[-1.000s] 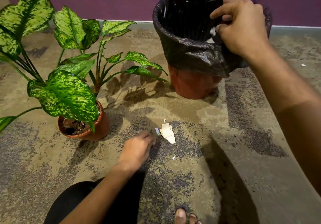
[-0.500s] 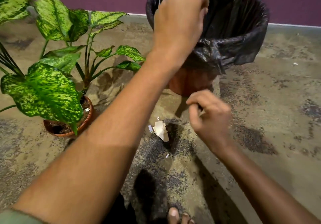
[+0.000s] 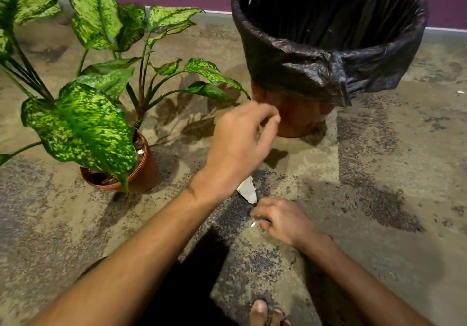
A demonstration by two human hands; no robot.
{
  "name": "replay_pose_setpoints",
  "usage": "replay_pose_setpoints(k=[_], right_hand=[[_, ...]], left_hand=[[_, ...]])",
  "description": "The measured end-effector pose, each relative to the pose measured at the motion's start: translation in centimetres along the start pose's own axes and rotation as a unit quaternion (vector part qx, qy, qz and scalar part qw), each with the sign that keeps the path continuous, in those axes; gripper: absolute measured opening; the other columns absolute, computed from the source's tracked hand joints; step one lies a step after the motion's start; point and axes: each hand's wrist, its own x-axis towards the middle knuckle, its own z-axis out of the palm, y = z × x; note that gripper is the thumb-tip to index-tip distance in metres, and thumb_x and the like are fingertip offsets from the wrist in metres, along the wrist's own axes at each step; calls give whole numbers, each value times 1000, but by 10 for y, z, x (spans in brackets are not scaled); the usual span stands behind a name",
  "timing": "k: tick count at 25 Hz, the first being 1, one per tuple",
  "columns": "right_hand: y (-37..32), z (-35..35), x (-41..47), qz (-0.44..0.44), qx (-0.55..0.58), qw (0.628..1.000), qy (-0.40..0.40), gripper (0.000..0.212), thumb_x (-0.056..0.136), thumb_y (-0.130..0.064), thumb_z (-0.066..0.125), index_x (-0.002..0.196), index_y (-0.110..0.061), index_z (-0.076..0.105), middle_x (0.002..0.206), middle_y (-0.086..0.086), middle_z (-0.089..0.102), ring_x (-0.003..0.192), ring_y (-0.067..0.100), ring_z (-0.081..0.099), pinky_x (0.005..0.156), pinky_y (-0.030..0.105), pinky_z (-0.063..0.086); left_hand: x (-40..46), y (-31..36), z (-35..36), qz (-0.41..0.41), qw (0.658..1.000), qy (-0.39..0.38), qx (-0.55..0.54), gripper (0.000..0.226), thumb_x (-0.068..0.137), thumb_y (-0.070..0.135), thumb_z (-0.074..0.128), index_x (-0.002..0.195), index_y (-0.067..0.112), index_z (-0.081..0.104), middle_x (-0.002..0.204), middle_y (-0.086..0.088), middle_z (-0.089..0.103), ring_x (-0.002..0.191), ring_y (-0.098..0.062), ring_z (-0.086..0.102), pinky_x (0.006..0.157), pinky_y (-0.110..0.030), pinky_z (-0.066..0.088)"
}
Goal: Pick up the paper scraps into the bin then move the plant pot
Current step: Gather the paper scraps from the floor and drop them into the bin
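Observation:
The bin [image 3: 298, 55], lined with a black bag, stands on the floor at the back right. A potted plant with mottled green leaves sits at the left in a brown plant pot [image 3: 147, 171]. A torn beige paper scrap [image 3: 248, 191] lies on the floor between my hands. My left hand [image 3: 240, 146] hovers above it, fingers loosely curled and holding nothing. My right hand [image 3: 281, 220] rests low on the floor just in front, fingertips pinched on a small white paper scrap [image 3: 253, 224].
A white bit [image 3: 140, 151] lies on the soil inside the plant pot. Another tiny white speck [image 3: 459, 92] lies on the floor far right. My toes [image 3: 262, 313] show at the bottom edge. A purple wall runs behind the bin and plant.
My left hand has come back down from the bin's rim to above the beige scrap. My right hand dropped from mid-air to the floor and closed on the small white scrap.

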Motion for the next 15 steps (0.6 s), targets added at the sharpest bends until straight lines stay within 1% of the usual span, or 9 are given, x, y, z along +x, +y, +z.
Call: replay_pose_setpoints(k=[2,3,5,6,8,10,12,13,15], right_hand=[[2,5,3,-25,-15,1000,-2,25,93,-23,56,116,-27,66,110,-9,62,101,7,53,93,23,48],[3,5,3,-31,-16,999,-1,24,93,-21,56,112,-26,68,105,-9,61,97,5,50,90,22,49],[4,6,1,-43,-22,999,-8,22,90,-13,56,104,-22,71,99,-9,60,91,4,45,85,23,52],[3,6,-1,-51,-30,998,-13,23,88,-9,56,103,-20,70,96,-8,60,89,6,45,81,23,53],[1,7,-3,-63,-36,997,-17,22,87,-7,55,102,-16,69,93,-5,59,86,11,48,74,26,54],[0,4,1,-44,-46,998,-1,19,91,-11,52,102,-14,67,96,-3,59,87,13,51,72,30,56],[2,-2,10,-1,-53,997,51,16,91,-15,53,100,-15,67,112,-1,61,97,13,54,81,33,57],[4,-6,16,14,-44,995,84,12,89,-16,57,94,-17,68,123,-1,59,106,13,53,91,34,54],[7,-17,32,31,-21,995,92,7,86,-18,62,83,-22,67,143,-5,46,125,12,44,108,32,36]], left_hand=[[-37,-31,8,-55,994,-96,26,15,92,19,60,100,13,70,91,-2,71,78,-13,64,71,-29,53],[-52,-46,13,-100,984,-142,39,16,92,18,59,104,13,69,94,-3,71,80,-14,65,72,-25,52],[-80,-74,23,-206,954,-203,75,16,93,17,59,107,17,67,97,-1,71,72,-7,60,61,-6,42],[-92,-85,27,-242,940,-220,94,17,93,17,58,107,20,66,98,1,70,67,-3,55,56,-4,40],[-109,-98,32,-257,931,-240,96,24,91,17,59,113,26,63,103,2,68,68,-3,56,56,-4,40],[-118,-105,35,-242,932,-260,75,32,91,17,61,121,28,58,114,3,63,77,-2,59,61,-5,41],[-119,-108,39,-226,934,-263,88,35,91,19,60,126,26,55,122,3,59,90,-2,55,75,-7,39],[-119,-109,41,-221,935,-260,99,36,92,21,60,127,24,54,124,4,57,98,-5,53,81,-11,40],[-119,-107,45,-205,936,-259,122,37,93,25,58,130,23,53,126,4,53,108,-11,51,86,-18,44]])
